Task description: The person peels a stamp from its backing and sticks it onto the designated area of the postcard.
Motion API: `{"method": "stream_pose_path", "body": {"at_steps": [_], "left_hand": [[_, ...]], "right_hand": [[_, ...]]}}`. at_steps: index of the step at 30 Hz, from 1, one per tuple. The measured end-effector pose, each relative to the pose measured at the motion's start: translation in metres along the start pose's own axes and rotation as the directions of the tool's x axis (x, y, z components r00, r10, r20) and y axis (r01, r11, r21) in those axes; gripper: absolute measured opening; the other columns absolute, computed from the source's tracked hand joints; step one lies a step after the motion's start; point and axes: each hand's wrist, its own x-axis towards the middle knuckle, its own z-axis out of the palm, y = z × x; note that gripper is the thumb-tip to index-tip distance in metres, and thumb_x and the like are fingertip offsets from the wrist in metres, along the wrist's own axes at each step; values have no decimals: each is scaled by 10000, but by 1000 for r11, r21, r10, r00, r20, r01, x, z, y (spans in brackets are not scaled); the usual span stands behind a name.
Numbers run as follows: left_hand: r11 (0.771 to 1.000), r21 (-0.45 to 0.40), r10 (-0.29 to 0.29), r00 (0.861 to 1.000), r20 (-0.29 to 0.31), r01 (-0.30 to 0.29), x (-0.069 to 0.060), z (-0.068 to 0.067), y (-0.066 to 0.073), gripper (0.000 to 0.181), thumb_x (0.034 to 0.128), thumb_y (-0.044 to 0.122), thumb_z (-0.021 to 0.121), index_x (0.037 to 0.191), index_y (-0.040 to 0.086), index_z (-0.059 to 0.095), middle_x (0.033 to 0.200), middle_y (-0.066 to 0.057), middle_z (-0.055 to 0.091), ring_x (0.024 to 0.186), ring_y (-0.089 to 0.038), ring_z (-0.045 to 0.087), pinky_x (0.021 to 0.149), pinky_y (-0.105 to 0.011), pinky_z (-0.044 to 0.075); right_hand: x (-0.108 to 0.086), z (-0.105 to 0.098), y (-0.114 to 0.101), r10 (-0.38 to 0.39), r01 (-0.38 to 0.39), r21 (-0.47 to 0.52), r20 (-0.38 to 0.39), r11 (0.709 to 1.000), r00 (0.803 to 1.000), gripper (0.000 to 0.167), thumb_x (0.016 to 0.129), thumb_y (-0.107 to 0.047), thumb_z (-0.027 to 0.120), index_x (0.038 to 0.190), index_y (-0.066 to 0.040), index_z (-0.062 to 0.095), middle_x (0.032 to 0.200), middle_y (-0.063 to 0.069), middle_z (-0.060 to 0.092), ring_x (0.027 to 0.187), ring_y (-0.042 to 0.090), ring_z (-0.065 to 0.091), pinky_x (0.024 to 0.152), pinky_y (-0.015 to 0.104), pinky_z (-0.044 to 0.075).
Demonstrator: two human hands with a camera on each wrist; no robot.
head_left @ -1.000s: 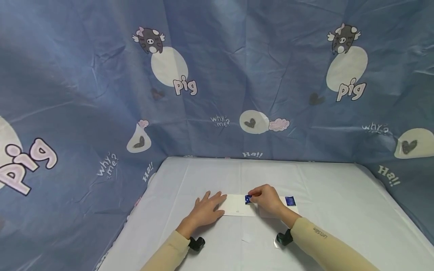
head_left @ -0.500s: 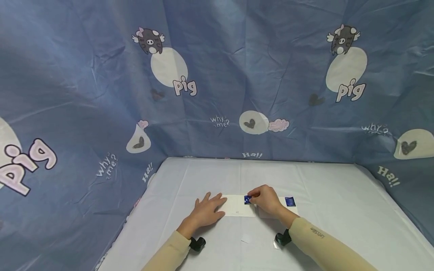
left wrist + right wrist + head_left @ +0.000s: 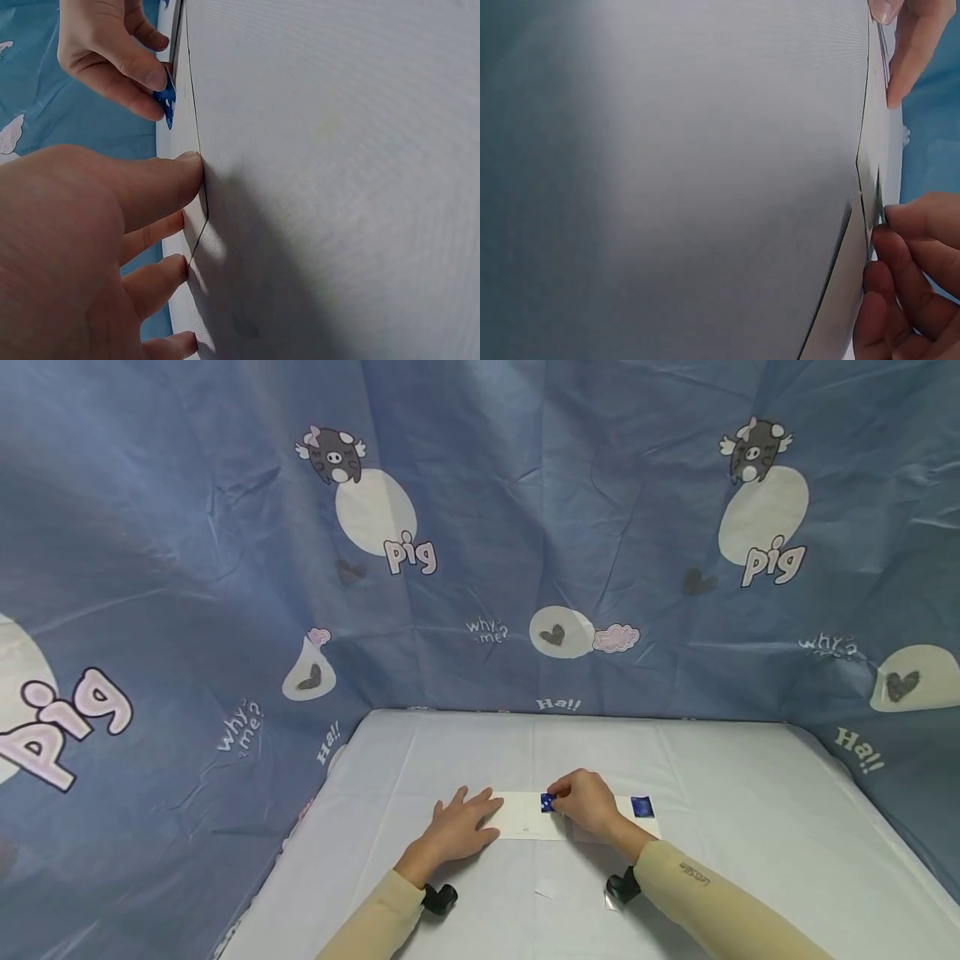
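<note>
A white card (image 3: pixel 517 825) lies flat on the table, its left end under my left hand (image 3: pixel 455 828). That hand's fingers are spread, with thumb (image 3: pixel 176 180) and fingertips touching the card's edges. My right hand (image 3: pixel 588 802) pinches a small blue square sticker (image 3: pixel 547 802) between thumb and fingers, at the card's upper right corner. In the left wrist view the sticker (image 3: pixel 166 105) stands tilted, partly raised from the card. Whether its lower edge adheres is unclear. Right of this card, beneath my right wrist, lies a second white card (image 3: pixel 648 829) with a blue square (image 3: pixel 642 807) in its upper right corner.
A white cloth covers the table (image 3: pixel 720 793). A small clear piece (image 3: pixel 612 901) lies near my right wrist, and a thin slip (image 3: pixel 543 894) lies between the forearms. A blue patterned curtain (image 3: pixel 465 568) hangs behind and at both sides.
Almost nothing differs. My right forearm has shifted very slightly left, while the fingers stay on the blue sticker. My left hand keeps its place on the card.
</note>
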Motion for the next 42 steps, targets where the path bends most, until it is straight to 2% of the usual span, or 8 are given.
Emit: {"method": "stream_pose_path", "body": {"at_steps": [12, 18, 25, 28, 31, 35, 38, 42], "left_hand": [[1000, -1, 2, 1000, 17, -2, -3, 1, 5, 524, 970, 366, 642, 1462, 213, 547, 1560, -80, 425, 1443, -490, 265, 1050, -771, 209], [1000, 6, 3, 1000, 16, -3, -4, -1, 7, 523, 975, 366, 636, 1465, 212, 542, 1563, -84, 419, 1444, -487, 266, 1053, -769, 206], [1000, 2, 4, 1000, 18, -4, -2, -1, 5, 528, 978, 373, 626, 1474, 217, 531, 1570, -77, 409, 1449, -484, 255, 1059, -766, 199], [1000, 7, 4, 1000, 16, -4, -2, 0, 3, 531, 977, 381, 624, 1476, 224, 529, 1570, -72, 410, 1450, -480, 257, 1059, -764, 204], [1000, 4, 4, 1000, 14, -4, -2, 2, 1, 532, 972, 376, 631, 1472, 221, 533, 1567, -77, 415, 1448, -481, 261, 1056, -765, 206], [1000, -7, -6, 1000, 26, 6, -5, 4, -2, 533, 971, 378, 632, 1470, 214, 535, 1568, -80, 414, 1449, -483, 257, 1057, -767, 200], [1000, -4, 3, 1000, 22, -3, -5, 4, -3, 534, 977, 385, 621, 1474, 212, 530, 1569, -78, 413, 1449, -481, 259, 1058, -765, 203], [1000, 6, 21, 1000, 12, -21, -5, 2, -3, 534, 979, 385, 621, 1474, 208, 529, 1565, -81, 418, 1444, -480, 271, 1052, -767, 214]], "right_hand": [[-5, 0, -6, -9, 10, -158, 3, 987, 1000, 184, 770, -117, 814, 948, -160, 821, 832, -78, 701, 739, 107, 563, 641, 331, 472], [-8, -4, -3, -18, 15, -174, -15, 985, 1000, 175, 790, -180, 821, 965, -195, 817, 769, -101, 621, 697, 102, 529, 589, 307, 434], [-14, -24, -6, -30, 27, -42, -73, 999, 997, 197, 898, -140, 723, 1085, -143, 785, 932, -48, 714, 852, 131, 633, 748, 377, 526], [-18, -31, -7, -80, 76, -76, -51, 994, 996, 239, 905, -114, 698, 1132, -130, 772, 1056, 0, 734, 1002, 224, 673, 851, 449, 535], [-23, -31, -7, -192, 193, -191, 22, 963, 981, 298, 892, -97, 698, 1186, -103, 745, 1170, 53, 713, 1127, 294, 648, 916, 492, 522], [-35, -24, -9, -346, 375, -334, 144, 865, 927, 385, 906, -144, 711, 1280, -55, 679, 1268, 126, 659, 1196, 343, 595, 894, 545, 526], [-42, -18, -12, -363, 411, -400, 193, 819, 912, 465, 928, -248, 722, 1343, -59, 633, 1333, 123, 617, 1239, 326, 547, 890, 576, 509], [-49, -10, -15, -324, 395, -457, 228, 797, 918, 530, 957, -354, 687, 1406, -92, 584, 1415, 92, 559, 1301, 309, 489, 939, 595, 469]]}}
